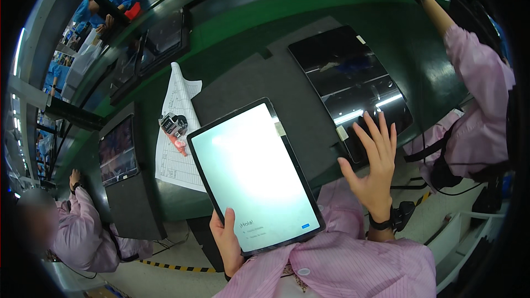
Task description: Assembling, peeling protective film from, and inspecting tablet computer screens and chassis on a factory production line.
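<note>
My left hand [225,240] grips the lower left edge of a tablet [248,171], thumb over its front. The tablet is tilted up, its screen lit almost white with small text and a blue button near the bottom. My right hand [374,168] is open, fingers spread, holding nothing. Its fingertips overlap the near edge of a dark-screened tablet [367,105]; I cannot tell whether they touch it. Beyond that lies another dark tablet [337,55]. Both rest on a dark mat [232,88], with pale tabs at their edges.
Printed sheets [179,174] lie left of the lit tablet, under a small black-and-silver device [174,125] with a red part. Co-workers in pink sit at left [83,237] and right [480,88]. Another dark tablet [117,152] lies at left. Dark trays [160,41] stand along the far side.
</note>
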### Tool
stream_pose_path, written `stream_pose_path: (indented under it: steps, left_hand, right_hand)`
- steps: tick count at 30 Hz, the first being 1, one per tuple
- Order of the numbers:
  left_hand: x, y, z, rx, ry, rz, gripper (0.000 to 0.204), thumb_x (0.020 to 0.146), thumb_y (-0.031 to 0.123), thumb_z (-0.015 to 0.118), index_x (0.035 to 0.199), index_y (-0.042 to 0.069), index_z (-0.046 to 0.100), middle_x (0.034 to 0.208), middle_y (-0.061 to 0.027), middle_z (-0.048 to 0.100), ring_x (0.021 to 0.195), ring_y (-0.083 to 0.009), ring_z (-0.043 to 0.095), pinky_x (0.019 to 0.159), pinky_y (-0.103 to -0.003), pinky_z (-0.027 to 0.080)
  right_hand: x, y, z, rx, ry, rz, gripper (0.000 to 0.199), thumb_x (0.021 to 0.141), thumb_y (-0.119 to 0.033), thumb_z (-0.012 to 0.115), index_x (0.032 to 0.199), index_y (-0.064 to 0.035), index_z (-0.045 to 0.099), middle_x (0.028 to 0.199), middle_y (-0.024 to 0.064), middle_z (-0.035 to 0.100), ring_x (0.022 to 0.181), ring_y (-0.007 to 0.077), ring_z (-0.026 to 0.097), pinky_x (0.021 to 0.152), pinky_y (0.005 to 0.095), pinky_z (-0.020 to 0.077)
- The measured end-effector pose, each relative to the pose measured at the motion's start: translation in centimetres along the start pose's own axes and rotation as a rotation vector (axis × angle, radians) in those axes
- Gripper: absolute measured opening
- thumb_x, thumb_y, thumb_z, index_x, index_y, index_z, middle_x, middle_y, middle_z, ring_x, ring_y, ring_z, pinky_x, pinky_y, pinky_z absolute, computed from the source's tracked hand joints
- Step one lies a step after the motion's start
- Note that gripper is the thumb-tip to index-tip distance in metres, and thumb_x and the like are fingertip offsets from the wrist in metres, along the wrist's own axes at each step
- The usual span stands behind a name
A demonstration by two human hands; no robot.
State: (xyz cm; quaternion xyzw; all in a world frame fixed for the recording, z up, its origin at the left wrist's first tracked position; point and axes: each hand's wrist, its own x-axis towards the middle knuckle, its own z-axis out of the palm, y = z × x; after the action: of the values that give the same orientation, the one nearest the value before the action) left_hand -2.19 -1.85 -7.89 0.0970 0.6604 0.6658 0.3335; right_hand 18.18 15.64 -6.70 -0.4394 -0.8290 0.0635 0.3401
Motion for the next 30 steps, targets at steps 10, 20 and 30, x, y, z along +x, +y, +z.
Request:
stream_pose_path:
  steps: [10, 20, 30]
  left_hand:
    - [-1.4, -3.9, -3.8, 0.101, -0.186, 0.243, 0.037, 0.093, 0.020, 0.051, 0.121, -0.003, 0.047, 0.111, -0.0080, 0.057, 0.097, -0.0129, 0.052, 0.087, -0.028, 0.039]
    - [-2.0, -4.5, -3.3, -0.002, -0.062, 0.266, 0.042, 0.084, 0.030, 0.065, 0.108, -0.003, 0.056, 0.097, -0.0060, 0.062, 0.087, -0.0129, 0.054, 0.080, -0.029, 0.041]
    - [-2.0, -5.0, -3.5, -0.113, -0.099, 0.213, 0.044, 0.084, 0.027, 0.066, 0.112, -0.004, 0.054, 0.105, -0.0093, 0.061, 0.095, -0.0167, 0.056, 0.088, -0.030, 0.041]
  right_hand:
    - [2.7, -6.5, 1.8, 1.137, -0.143, 0.090, 0.060, 0.081, -0.004, 0.063, 0.135, 0.0033, 0.037, 0.132, 0.0220, 0.045, 0.120, 0.0267, 0.048, 0.095, 0.0319, 0.0418]
    - [2.1, -7.6, 1.9, 1.456, -0.110, 0.188, 0.056, 0.083, 0.005, 0.055, 0.134, 0.0077, 0.031, 0.130, 0.0223, 0.047, 0.116, 0.0225, 0.051, 0.094, 0.0296, 0.0429]
    - [2.1, -7.7, 1.8, 1.426, -0.105, 0.188, 0.060, 0.081, 0.007, 0.057, 0.134, 0.0066, 0.031, 0.130, 0.0190, 0.047, 0.119, 0.0225, 0.049, 0.096, 0.0297, 0.0409]
